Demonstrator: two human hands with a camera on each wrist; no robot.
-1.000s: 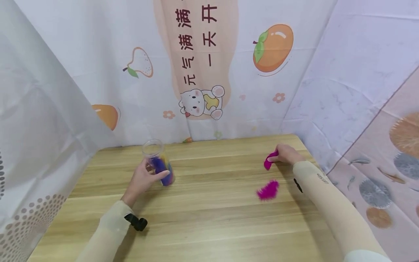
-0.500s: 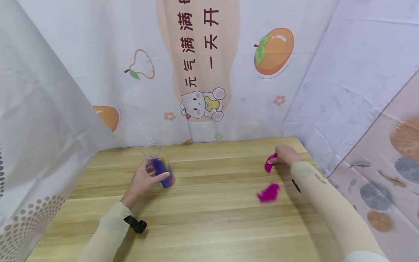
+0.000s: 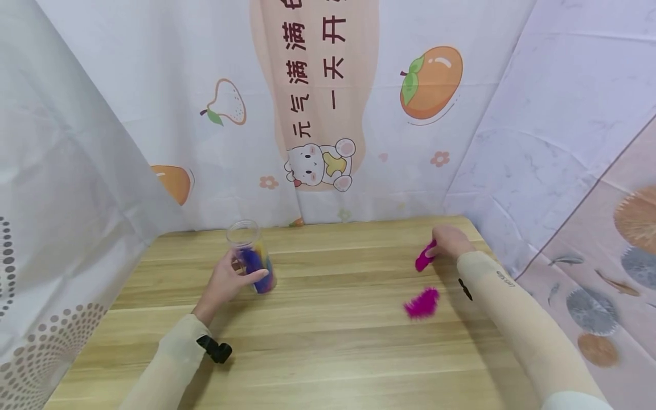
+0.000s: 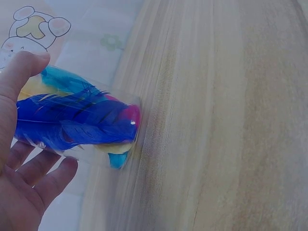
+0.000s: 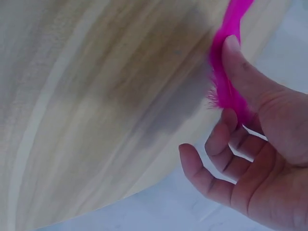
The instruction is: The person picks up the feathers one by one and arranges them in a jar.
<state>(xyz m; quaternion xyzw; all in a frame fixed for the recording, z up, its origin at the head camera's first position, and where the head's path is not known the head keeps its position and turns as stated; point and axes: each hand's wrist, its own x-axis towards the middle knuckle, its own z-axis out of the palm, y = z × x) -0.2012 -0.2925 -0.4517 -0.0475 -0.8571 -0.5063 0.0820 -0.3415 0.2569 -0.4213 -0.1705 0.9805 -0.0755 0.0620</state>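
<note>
My left hand (image 3: 225, 283) is curled round a clear plastic cup (image 3: 243, 232) that stands upright on the left of the table. Blue, yellow, teal and pink feathers (image 4: 72, 118) fill the lower part of the cup. Over on the right, my right hand (image 3: 451, 244) pinches a magenta feather (image 5: 224, 72) between thumb and fingers, just above the wood. Its other fingers hang loosely bent in the right wrist view. A second magenta feather (image 3: 422, 303) lies on the table a little nearer to me.
The wooden table (image 3: 328, 336) spreads between both hands. Behind it hangs a white printed curtain (image 3: 348, 205), with more cloth closing in the left and right sides.
The head view has shifted slightly. Both hands keep their holds, on the cup and on the feather; the pinched feather has turned a little. The loose feather stays where it lay.
</note>
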